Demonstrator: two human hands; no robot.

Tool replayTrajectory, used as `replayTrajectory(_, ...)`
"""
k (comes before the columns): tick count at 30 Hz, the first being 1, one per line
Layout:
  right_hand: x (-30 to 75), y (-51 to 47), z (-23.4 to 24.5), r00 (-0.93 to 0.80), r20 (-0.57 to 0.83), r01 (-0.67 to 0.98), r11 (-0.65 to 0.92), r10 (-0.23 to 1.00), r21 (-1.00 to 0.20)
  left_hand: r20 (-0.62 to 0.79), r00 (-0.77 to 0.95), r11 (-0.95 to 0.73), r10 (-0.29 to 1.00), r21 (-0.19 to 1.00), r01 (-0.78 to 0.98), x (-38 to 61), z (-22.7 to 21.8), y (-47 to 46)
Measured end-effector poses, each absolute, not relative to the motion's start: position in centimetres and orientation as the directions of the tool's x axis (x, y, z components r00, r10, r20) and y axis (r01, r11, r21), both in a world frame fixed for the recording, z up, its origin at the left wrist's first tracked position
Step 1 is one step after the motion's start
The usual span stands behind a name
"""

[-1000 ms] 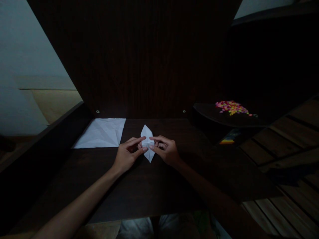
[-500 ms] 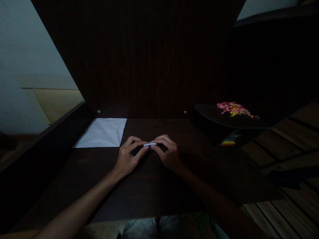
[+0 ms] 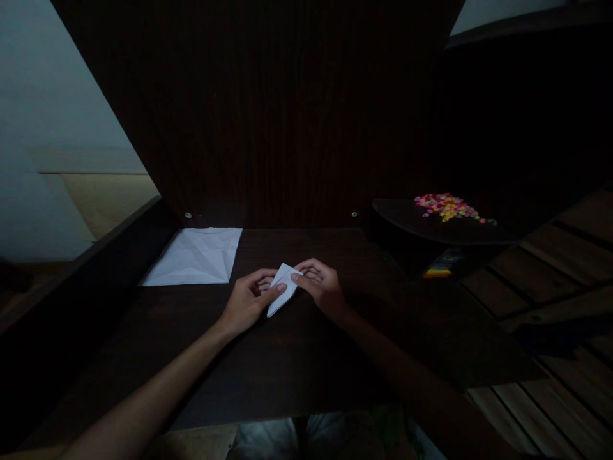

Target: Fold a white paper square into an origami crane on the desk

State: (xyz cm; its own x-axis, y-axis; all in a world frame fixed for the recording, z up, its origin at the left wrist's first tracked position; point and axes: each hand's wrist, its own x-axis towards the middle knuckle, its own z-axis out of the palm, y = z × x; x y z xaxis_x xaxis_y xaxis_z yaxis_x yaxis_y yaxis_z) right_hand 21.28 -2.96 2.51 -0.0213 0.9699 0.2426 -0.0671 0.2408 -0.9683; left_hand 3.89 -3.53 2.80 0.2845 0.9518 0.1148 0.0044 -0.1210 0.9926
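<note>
A small folded white paper piece (image 3: pixel 281 291) lies tilted over the dark wooden desk (image 3: pixel 287 358), with one point aimed down and left. My left hand (image 3: pixel 246 301) pinches its left edge between thumb and forefinger. My right hand (image 3: pixel 320 286) grips its upper right corner with curled fingers. Both hands meet at the middle of the desk, close to the surface.
A creased white sheet (image 3: pixel 196 257) lies flat at the desk's back left. A dark shelf (image 3: pixel 431 231) on the right carries a heap of small coloured beads (image 3: pixel 446 207). A tall dark wooden back panel (image 3: pixel 287 115) rises behind the desk. Wooden slats (image 3: pixel 565 268) run along the right.
A second ago the paper stood as an upright diamond. It then turned edge-on between my fingers, and it now shows a slanted white face pointing down-left. Both hands stayed in place.
</note>
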Motion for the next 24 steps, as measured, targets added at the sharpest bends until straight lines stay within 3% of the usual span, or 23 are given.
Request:
replayTrajectory(7, 22.0, -2.4, 2.2, -0.253, 0.082, -0.085, 0.062, 0.964, -0.994, 0.033, 0.339, -0.047, 0.94, 0.998, 0.032, 3.8, 3.6, -3.6)
replayTrajectory(14, 21.7, -2.4, 2.1, -0.173, 0.15, -0.107, 0.133, 0.973, -0.985, -0.069, 0.377, 0.082, 0.924, 0.996, -0.019, 4.0, 3.6, -3.5)
replayTrajectory(24, 21.3, -3.3, 2.2, -0.161, 0.189, 0.006, 0.192, 0.969, -0.981, -0.071, 0.44, 0.059, 0.895, 0.997, 0.041, 3.9, 4.3, -3.7)
